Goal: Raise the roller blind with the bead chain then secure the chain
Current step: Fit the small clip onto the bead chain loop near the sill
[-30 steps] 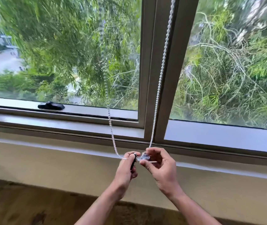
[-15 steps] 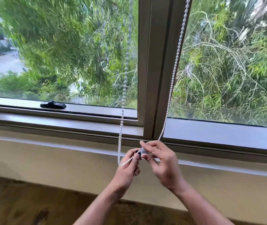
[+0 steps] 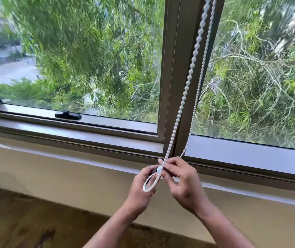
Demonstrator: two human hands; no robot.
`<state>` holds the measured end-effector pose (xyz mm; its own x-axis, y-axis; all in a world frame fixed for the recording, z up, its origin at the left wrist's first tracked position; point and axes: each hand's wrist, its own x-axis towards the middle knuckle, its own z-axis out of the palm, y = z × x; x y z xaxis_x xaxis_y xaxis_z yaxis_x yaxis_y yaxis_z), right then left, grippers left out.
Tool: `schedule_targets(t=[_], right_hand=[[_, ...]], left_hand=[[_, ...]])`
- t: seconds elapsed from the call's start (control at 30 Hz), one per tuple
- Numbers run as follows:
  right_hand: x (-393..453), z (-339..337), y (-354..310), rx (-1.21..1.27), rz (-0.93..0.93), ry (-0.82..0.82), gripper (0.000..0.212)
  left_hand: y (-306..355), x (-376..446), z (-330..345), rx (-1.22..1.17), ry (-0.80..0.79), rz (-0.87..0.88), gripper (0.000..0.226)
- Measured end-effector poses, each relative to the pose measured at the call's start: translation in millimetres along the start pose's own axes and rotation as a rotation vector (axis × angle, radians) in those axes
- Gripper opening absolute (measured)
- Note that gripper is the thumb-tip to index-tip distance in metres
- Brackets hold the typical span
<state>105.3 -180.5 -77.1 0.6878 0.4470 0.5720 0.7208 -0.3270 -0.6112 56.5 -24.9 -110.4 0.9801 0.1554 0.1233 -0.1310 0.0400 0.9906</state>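
Note:
A white bead chain (image 3: 182, 101) hangs in two strands from the top of the frame, down along the brown window mullion (image 3: 171, 68). Both strands meet between my hands just below the sill, and a small loop of chain (image 3: 150, 183) droops under them. My left hand (image 3: 141, 192) pinches the chain together with a small dark and clear clip that is mostly hidden by fingers. My right hand (image 3: 182, 183) grips the chain and clip from the right side. The roller blind itself is out of view above.
A black window latch (image 3: 68, 115) sits on the left pane's lower frame. The beige sill ledge (image 3: 71, 158) runs across below the glass. Wooden floor (image 3: 26, 226) lies at the lower left. Trees fill the view outside.
The left strand swung right and now runs close beside the other along the mullion. A small loop now hangs below my hands. The view has shifted left and closer.

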Motion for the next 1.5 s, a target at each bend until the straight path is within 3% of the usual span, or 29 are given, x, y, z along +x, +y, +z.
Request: schedule_targets(t=[0.47,0.93,1.17,1.5], right_hand=[[10,-13,9,0.081,0.061,-0.002,0.022],[16,-13,9,-0.029,-0.063,0.008,0.031],[19,-12,3,-0.011,-0.070,0.027,0.035],[23,-12,6,0.041,-0.038,-0.013,0.035]], left_hand=[[2,2,-3,-0.024,-0.050,-0.017,0.033],[16,0,4,-0.138,-0.050,-0.092,0.013],[25,7,3,-0.180,-0.038,-0.064,0.025],[28,7,0,-0.156,-0.055,-0.109,0.024]])
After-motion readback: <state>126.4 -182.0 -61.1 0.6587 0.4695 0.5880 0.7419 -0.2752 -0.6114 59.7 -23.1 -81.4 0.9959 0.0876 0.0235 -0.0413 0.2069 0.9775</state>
